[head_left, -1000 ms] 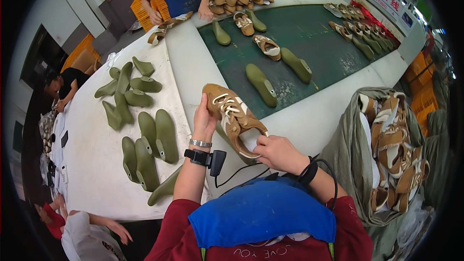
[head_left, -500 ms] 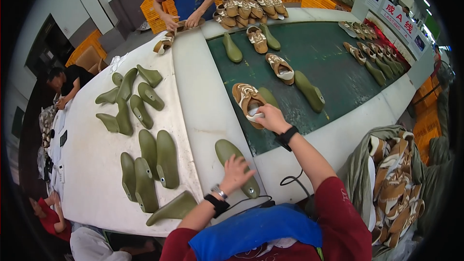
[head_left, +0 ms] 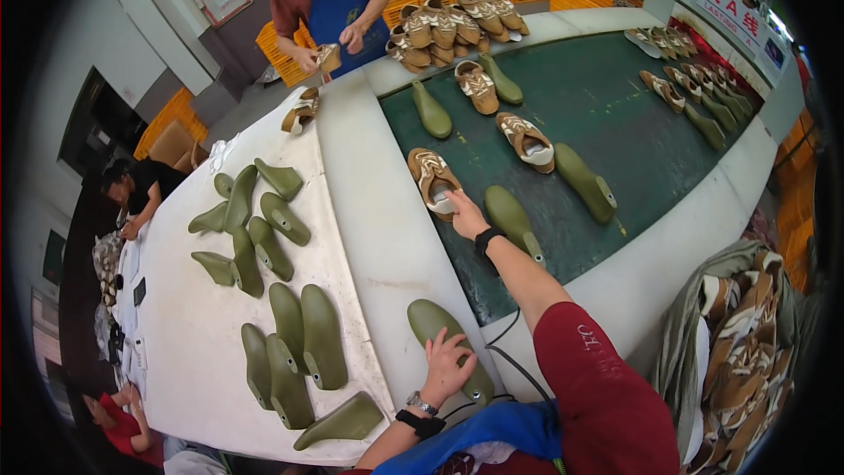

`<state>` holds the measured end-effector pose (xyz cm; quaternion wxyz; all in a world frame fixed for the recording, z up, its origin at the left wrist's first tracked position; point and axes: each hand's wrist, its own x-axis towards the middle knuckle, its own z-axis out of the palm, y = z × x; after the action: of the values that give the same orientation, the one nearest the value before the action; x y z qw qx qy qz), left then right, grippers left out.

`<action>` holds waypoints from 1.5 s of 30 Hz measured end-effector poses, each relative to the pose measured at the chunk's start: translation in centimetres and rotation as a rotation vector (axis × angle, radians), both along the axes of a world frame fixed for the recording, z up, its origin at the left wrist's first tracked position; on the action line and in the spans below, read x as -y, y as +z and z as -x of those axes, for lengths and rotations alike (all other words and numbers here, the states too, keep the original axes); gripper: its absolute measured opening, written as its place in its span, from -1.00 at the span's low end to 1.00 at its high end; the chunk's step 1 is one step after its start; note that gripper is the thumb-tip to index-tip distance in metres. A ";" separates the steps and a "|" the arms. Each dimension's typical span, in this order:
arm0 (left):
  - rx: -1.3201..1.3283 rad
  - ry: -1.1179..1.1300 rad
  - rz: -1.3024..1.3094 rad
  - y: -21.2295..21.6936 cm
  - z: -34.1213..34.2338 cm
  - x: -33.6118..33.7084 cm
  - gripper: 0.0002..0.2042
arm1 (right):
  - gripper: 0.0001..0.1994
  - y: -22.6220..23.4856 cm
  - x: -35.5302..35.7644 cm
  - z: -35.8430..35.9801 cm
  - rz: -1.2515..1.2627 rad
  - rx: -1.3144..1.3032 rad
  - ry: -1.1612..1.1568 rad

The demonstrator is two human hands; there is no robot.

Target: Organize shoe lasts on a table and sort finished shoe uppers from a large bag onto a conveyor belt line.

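My right hand [head_left: 467,215] reaches over the near left part of the green belt and grips the heel of a brown and white lace-up shoe [head_left: 427,171], its toe pointing away from me. Just right of that hand, a green shoe last [head_left: 508,214] lies on the belt. My left hand [head_left: 449,367] rests on top of another green last [head_left: 429,317] on the pale table edge, fingers spread across it and not wrapped round. Two more brown shoes, an upper one [head_left: 476,88] and a nearer one [head_left: 525,139], sit farther up the belt among lasts [head_left: 583,183].
Several lasts [head_left: 323,339] lie on the white table at left. Brown shoes are heaped at the far end [head_left: 440,25] and in a sack [head_left: 743,343] at right. A co-worker in a blue apron [head_left: 338,13] handles a shoe piece [head_left: 328,57]. A black cable [head_left: 519,361] hangs near me.
My left hand has come down onto the last. My right hand has shifted the shoe left, exposing the last beside it. The co-worker has lifted a piece off the table. The view has shifted.
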<state>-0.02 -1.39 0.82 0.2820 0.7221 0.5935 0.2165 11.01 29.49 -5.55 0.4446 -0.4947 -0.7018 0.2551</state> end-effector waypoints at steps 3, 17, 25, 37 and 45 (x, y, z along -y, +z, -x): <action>0.005 0.015 -0.037 -0.6 0.2 -0.1 -0.83 | -0.53 1.7 4.8 -1.6 0.080 -0.141 0.116; 0.384 0.275 -0.158 1.9 5.3 4.6 -0.85 | -0.34 11.8 29.6 -3.1 0.325 0.769 0.563; -0.761 0.743 0.042 3.1 20.0 17.8 -0.28 | -0.37 10.5 31.3 -1.7 0.235 0.820 0.530; -0.903 0.115 -0.023 -0.8 12.2 15.4 -0.17 | -0.38 10.3 31.3 -2.1 0.233 0.780 0.537; -0.492 0.336 -0.173 8.5 12.4 11.4 -0.30 | -0.39 10.0 30.8 -3.1 0.286 0.700 0.548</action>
<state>-12.46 -12.76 9.27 0.0275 0.6658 0.7344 0.1288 14.08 -1.28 4.44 0.0248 -0.4039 -0.8721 0.2751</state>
